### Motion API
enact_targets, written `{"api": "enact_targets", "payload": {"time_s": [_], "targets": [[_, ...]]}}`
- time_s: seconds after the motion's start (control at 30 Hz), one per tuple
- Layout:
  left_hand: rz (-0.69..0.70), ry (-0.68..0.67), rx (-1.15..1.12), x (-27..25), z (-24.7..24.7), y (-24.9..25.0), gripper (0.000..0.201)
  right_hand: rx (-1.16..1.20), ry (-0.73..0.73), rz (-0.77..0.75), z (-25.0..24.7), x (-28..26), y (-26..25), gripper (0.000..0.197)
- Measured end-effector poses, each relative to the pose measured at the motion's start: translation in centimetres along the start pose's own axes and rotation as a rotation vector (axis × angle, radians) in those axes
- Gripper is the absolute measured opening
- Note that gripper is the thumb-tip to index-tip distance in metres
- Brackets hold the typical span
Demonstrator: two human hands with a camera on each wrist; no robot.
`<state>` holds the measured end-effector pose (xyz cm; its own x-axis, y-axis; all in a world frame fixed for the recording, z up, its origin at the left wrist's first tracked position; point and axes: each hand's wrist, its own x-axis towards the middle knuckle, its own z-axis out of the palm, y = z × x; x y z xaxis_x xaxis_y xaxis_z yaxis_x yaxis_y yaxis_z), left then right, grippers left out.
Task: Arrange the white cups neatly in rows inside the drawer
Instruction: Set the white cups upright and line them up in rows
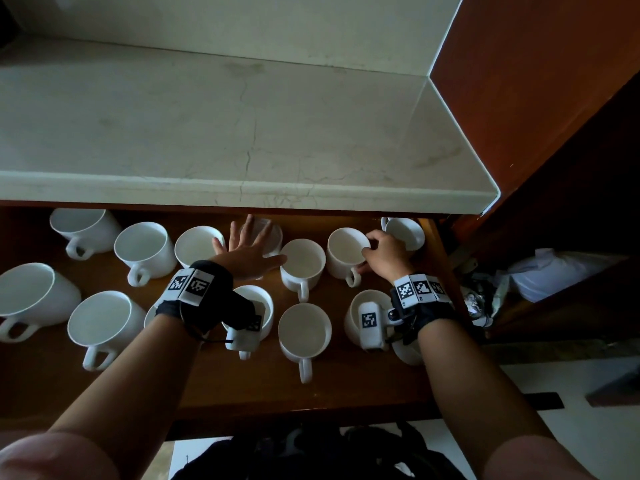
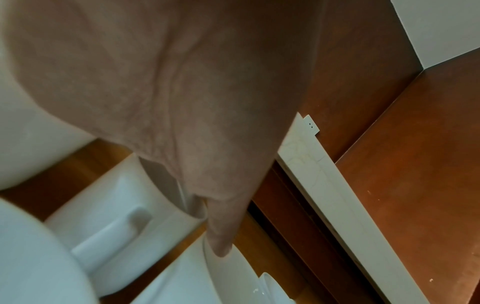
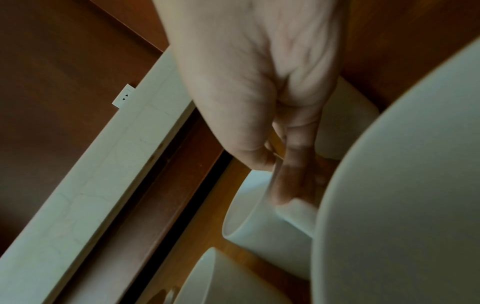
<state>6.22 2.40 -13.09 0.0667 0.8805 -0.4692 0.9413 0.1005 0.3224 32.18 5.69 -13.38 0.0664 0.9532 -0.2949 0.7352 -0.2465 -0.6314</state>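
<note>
Two hands: both reach to the back row of white cups in an open wooden drawer, seen from the head camera.
Right hand: fingers curled over the near rim of a gripped cup, thumb low beside its handle; the right wrist view shows fingertips pinching that rim.
Left hand: fingers straight and spread apart, palm down, lying over a covered cup between its neighbours; the thumb points toward a middle cup.
Corner cup: just behind the right hand, against the drawer's right wall.
Other cups: upright, mouths up, in two loose rows, handles mostly toward the person; a far-left cup leans on its side.
Countertop: pale stone, overhanging the drawer's back edge.
Wristbands: black, on both wrists, with square black-and-white coded markers; no readable words.
Small tag: white, at the counter's edge, tiny marks too small to read.
</note>
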Motion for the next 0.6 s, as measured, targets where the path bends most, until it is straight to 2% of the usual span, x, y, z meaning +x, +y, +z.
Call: {"api": "enact_targets", "payload": {"time_s": [0.17, 0.3, 0.43, 0.6], "targets": [[-0.004, -0.014, -0.001, -0.2, -0.2, 0.2, 0.082, 0.009, -0.011, -0.008, -0.7, -1.1, -0.3, 0.033], [-0.011, -0.018, 0.006, -0.2, -0.2, 0.2, 0.082, -0.024, -0.018, -0.018, -0.5, -0.9, -0.4, 0.025], [-0.011, -0.014, -0.004, -0.4, -0.2, 0.1, 0.080, -0.075, -0.015, -0.037, -0.4, -1.1, -0.6, 0.027], [-0.013, -0.014, 0.005, -0.3, -0.1, 0.0, 0.080, -0.033, -0.037, -0.047, -0.6, -1.3, -0.6, 0.025]]}}
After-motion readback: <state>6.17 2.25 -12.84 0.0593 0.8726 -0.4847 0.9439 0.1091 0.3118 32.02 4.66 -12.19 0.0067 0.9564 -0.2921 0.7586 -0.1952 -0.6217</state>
